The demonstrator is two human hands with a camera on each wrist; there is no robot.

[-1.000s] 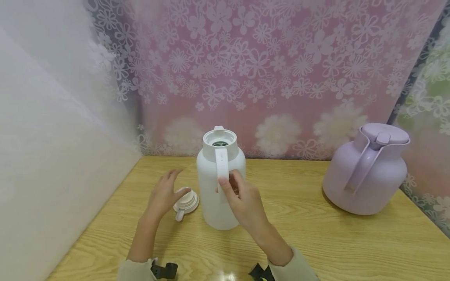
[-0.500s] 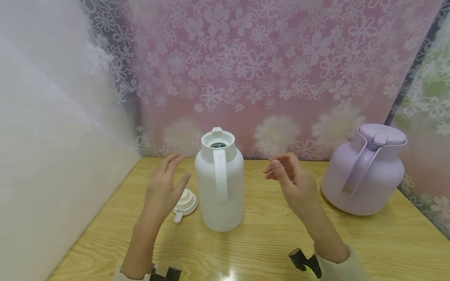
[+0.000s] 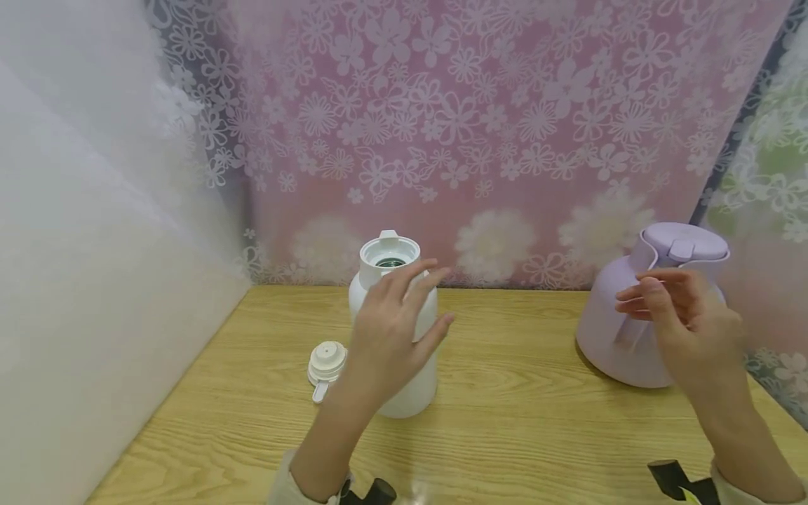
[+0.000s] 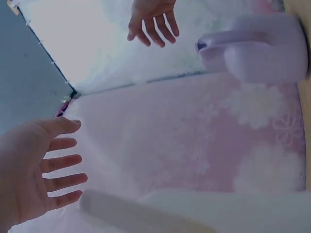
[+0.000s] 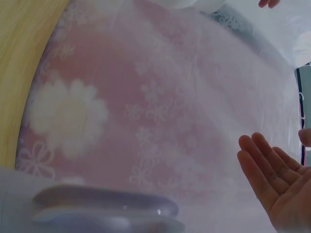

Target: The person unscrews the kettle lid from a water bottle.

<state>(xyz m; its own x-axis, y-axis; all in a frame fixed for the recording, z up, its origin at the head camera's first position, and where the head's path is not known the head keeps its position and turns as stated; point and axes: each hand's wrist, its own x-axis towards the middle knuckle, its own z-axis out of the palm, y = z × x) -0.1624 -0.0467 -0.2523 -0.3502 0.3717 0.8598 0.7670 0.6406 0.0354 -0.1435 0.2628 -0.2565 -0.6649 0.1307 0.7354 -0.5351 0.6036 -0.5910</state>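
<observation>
A white vacuum jug (image 3: 410,396) stands upright on the table, its mouth uncovered and a dark inner liner showing. Across its handle side in the head view passes my left hand (image 3: 391,337), fingers spread and holding nothing; the handle is mostly hidden behind it. Beside the jug on the left lies its white stopper lid (image 3: 327,359) with a small tab. My right hand (image 3: 701,322) is in front of a lilac vacuum jug (image 3: 600,315), whose lid is on. Loosely bent fingers of that hand hold nothing. In the right wrist view, the lilac jug's handle (image 5: 107,206) lies below the hand.
The wood-grain table (image 3: 517,421) meets a pink floral curtain (image 3: 467,140) at the back. A pale wall-like sheet (image 3: 113,245) borders the left side, and a green-white floral curtain (image 3: 783,175) borders the right.
My right hand has let go of the white jug's handle and moved right to the lilac jug. My left hand has moved right from above the stopper lid to the front of the white jug.
</observation>
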